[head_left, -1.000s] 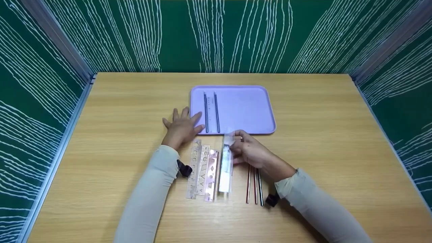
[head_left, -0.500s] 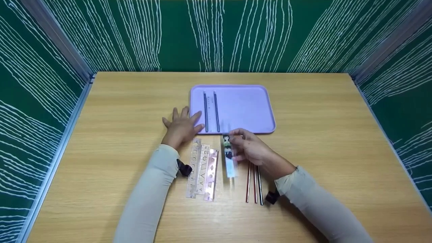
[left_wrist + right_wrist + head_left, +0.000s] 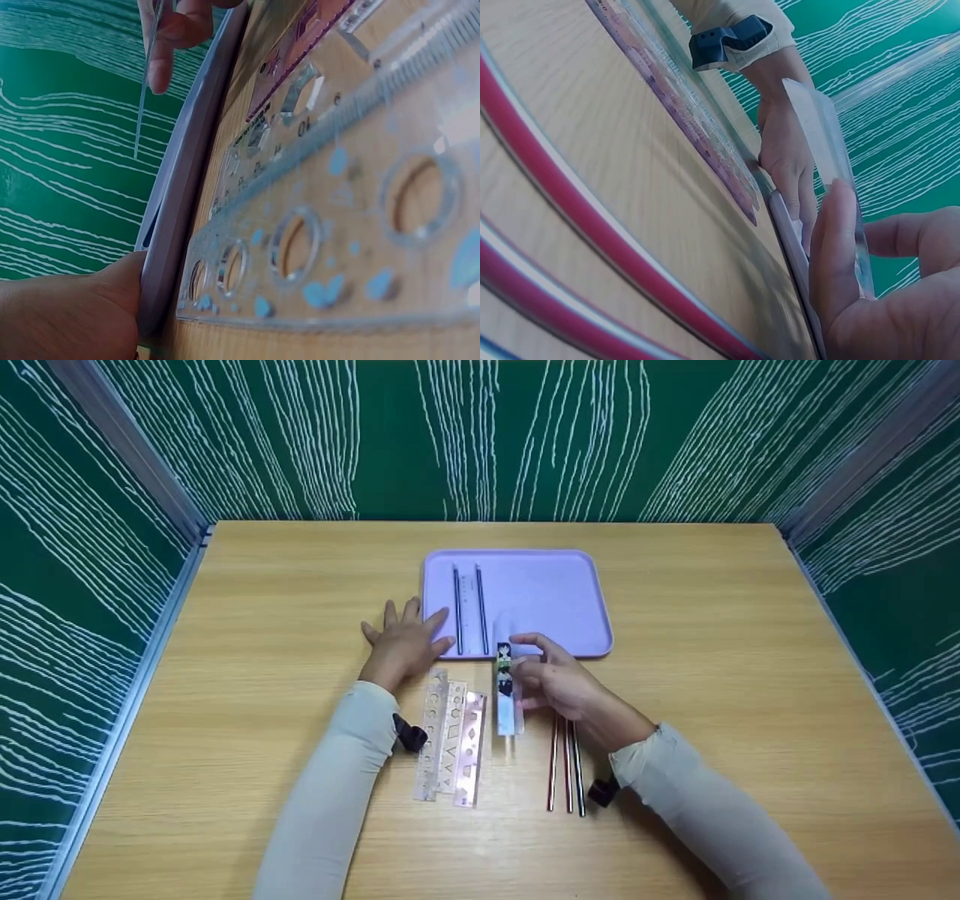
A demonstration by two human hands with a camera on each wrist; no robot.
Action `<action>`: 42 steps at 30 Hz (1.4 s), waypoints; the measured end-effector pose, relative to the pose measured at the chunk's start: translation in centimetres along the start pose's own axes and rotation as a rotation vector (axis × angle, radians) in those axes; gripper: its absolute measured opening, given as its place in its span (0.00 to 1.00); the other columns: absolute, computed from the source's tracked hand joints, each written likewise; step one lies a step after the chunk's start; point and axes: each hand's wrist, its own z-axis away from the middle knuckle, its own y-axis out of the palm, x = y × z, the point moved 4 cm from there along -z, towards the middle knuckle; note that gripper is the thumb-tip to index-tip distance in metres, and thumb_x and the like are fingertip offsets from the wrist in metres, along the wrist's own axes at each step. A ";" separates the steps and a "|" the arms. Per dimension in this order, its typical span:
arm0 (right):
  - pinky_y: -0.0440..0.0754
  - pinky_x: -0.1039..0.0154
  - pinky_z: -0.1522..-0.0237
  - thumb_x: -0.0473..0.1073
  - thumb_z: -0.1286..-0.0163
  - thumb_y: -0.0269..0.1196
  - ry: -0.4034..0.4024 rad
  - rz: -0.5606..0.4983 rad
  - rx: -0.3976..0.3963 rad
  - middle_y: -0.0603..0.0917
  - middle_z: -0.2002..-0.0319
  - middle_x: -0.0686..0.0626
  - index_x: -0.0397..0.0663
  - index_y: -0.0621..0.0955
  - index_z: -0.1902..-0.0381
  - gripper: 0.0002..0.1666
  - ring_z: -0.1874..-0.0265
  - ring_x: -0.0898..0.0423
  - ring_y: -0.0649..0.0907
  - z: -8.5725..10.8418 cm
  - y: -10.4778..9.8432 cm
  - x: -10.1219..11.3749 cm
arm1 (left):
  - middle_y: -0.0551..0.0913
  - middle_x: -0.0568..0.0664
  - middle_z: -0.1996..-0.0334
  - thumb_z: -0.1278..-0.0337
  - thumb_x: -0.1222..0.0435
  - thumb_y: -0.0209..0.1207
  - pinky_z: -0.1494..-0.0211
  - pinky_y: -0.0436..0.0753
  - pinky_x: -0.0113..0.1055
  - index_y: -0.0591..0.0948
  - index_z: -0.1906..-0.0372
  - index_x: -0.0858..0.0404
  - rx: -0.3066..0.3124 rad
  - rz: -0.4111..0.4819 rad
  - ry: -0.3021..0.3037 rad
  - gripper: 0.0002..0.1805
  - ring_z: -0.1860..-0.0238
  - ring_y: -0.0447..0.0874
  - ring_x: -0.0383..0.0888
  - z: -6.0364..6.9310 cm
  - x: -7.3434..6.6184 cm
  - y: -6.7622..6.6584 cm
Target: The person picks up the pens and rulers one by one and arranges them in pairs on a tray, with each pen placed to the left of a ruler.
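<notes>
Printed ruler (image 3: 505,688), pinched by the right hand (image 3: 561,681), lies left of the grip, long axis aimed toward the purple tray (image 3: 546,600).

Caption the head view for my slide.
Right hand holding a ruler by a purple tray, left hand touching the tray's left edge.

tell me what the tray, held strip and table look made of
Tray: probably smooth plastic, purple with a raised, rounded rim. Held strip: likely glossy plastic, partly see-through around its printed picture. Table: wood or laminate, judging by its grain.
</notes>
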 end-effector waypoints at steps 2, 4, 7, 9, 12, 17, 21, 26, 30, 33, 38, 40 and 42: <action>0.89 0.60 0.72 0.30 0.33 0.59 0.001 0.005 -0.011 0.79 0.58 0.48 0.50 0.63 0.26 0.39 0.71 0.55 0.82 -0.2 -0.1 0.1 | 0.40 0.55 0.16 0.28 0.34 0.43 0.32 0.34 0.84 0.52 0.19 0.31 0.006 -0.003 0.000 0.36 0.19 0.28 0.72 0.0 0.0 0.0; 0.88 0.61 0.72 0.30 0.32 0.59 -0.013 0.008 -0.024 0.80 0.55 0.48 0.50 0.64 0.26 0.38 0.71 0.55 0.82 -0.5 -0.1 0.2 | 0.40 0.55 0.16 0.28 0.34 0.43 0.32 0.34 0.84 0.51 0.19 0.31 0.010 -0.007 -0.003 0.36 0.19 0.28 0.72 0.1 0.0 0.0; 0.87 0.64 0.74 0.31 0.29 0.59 -0.056 0.010 -0.048 0.81 0.53 0.46 0.51 0.65 0.25 0.37 0.71 0.56 0.82 -1.1 -0.2 0.7 | 0.40 0.55 0.16 0.28 0.35 0.43 0.32 0.34 0.84 0.52 0.19 0.31 0.007 0.000 -0.007 0.36 0.19 0.28 0.72 0.2 0.0 -0.1; 0.85 0.64 0.75 0.32 0.28 0.59 -0.088 0.010 -0.064 0.81 0.54 0.46 0.51 0.65 0.24 0.37 0.72 0.56 0.82 -1.5 -0.3 1.1 | 0.40 0.55 0.16 0.27 0.35 0.44 0.32 0.33 0.84 0.52 0.19 0.31 0.004 0.008 -0.008 0.36 0.19 0.28 0.72 0.2 0.0 -0.2; 0.85 0.64 0.76 0.32 0.28 0.60 -0.106 0.016 -0.091 0.82 0.55 0.45 0.51 0.65 0.24 0.36 0.73 0.56 0.82 -2.2 -0.4 1.4 | 0.40 0.55 0.16 0.28 0.35 0.44 0.31 0.33 0.84 0.52 0.19 0.31 0.002 0.013 -0.007 0.36 0.19 0.28 0.72 0.3 -0.2 -0.2; 0.86 0.63 0.76 0.33 0.29 0.61 -0.114 0.056 -0.126 0.80 0.57 0.46 0.48 0.67 0.27 0.34 0.74 0.56 0.82 -3.3 -0.4 1.8 | 0.41 0.55 0.16 0.28 0.35 0.45 0.32 0.35 0.84 0.53 0.19 0.32 -0.004 0.007 0.009 0.36 0.19 0.30 0.73 0.2 -0.2 -0.2; 0.87 0.63 0.76 0.33 0.29 0.61 -0.135 0.092 -0.130 0.80 0.58 0.46 0.47 0.67 0.28 0.33 0.75 0.56 0.82 -4.0 -0.5 2.3 | 0.41 0.55 0.16 0.27 0.36 0.45 0.32 0.35 0.85 0.53 0.19 0.32 -0.004 0.010 0.020 0.36 0.20 0.29 0.73 0.2 -0.2 -0.3; 0.87 0.62 0.75 0.34 0.27 0.59 -0.135 0.138 -0.132 0.79 0.56 0.44 0.49 0.65 0.28 0.32 0.75 0.55 0.83 -4.8 -0.6 3.0 | 0.40 0.55 0.16 0.28 0.35 0.45 0.32 0.33 0.84 0.52 0.19 0.31 0.002 0.016 0.010 0.36 0.20 0.28 0.73 0.1 -0.1 -0.2; 0.89 0.60 0.72 0.34 0.27 0.58 -0.126 0.165 -0.152 0.78 0.55 0.44 0.50 0.65 0.27 0.32 0.74 0.53 0.84 -5.6 -0.8 3.3 | 0.40 0.55 0.16 0.28 0.35 0.45 0.32 0.33 0.84 0.53 0.19 0.31 -0.003 0.022 0.007 0.36 0.19 0.28 0.72 0.1 -0.1 -0.1; 0.89 0.60 0.71 0.35 0.26 0.58 -0.115 0.166 -0.168 0.78 0.55 0.45 0.52 0.65 0.27 0.32 0.73 0.53 0.84 -6.2 -1.0 3.4 | 0.40 0.55 0.16 0.28 0.35 0.45 0.31 0.32 0.83 0.53 0.20 0.32 -0.005 0.028 0.003 0.36 0.19 0.28 0.72 0.1 -0.1 0.0; 0.88 0.61 0.73 0.35 0.27 0.58 -0.101 0.140 -0.189 0.78 0.57 0.46 0.55 0.66 0.28 0.32 0.74 0.54 0.83 -7.0 -1.3 3.0 | 0.40 0.55 0.16 0.28 0.35 0.46 0.32 0.32 0.84 0.53 0.20 0.32 -0.006 0.031 0.005 0.36 0.19 0.27 0.72 0.1 0.0 0.0; 0.88 0.61 0.73 0.34 0.27 0.58 -0.101 0.138 -0.191 0.77 0.57 0.45 0.55 0.66 0.28 0.32 0.74 0.53 0.83 -7.3 -1.4 2.9 | 0.41 0.55 0.16 0.28 0.35 0.46 0.32 0.32 0.83 0.54 0.20 0.32 -0.009 0.034 0.007 0.36 0.19 0.28 0.72 0.1 0.0 0.0; 0.88 0.61 0.73 0.35 0.26 0.58 -0.100 0.141 -0.196 0.77 0.56 0.45 0.55 0.65 0.27 0.32 0.73 0.53 0.83 -7.5 -1.4 2.9 | 0.41 0.55 0.16 0.28 0.35 0.46 0.31 0.32 0.83 0.54 0.20 0.32 -0.009 0.036 0.005 0.36 0.19 0.28 0.72 0.1 0.0 -0.1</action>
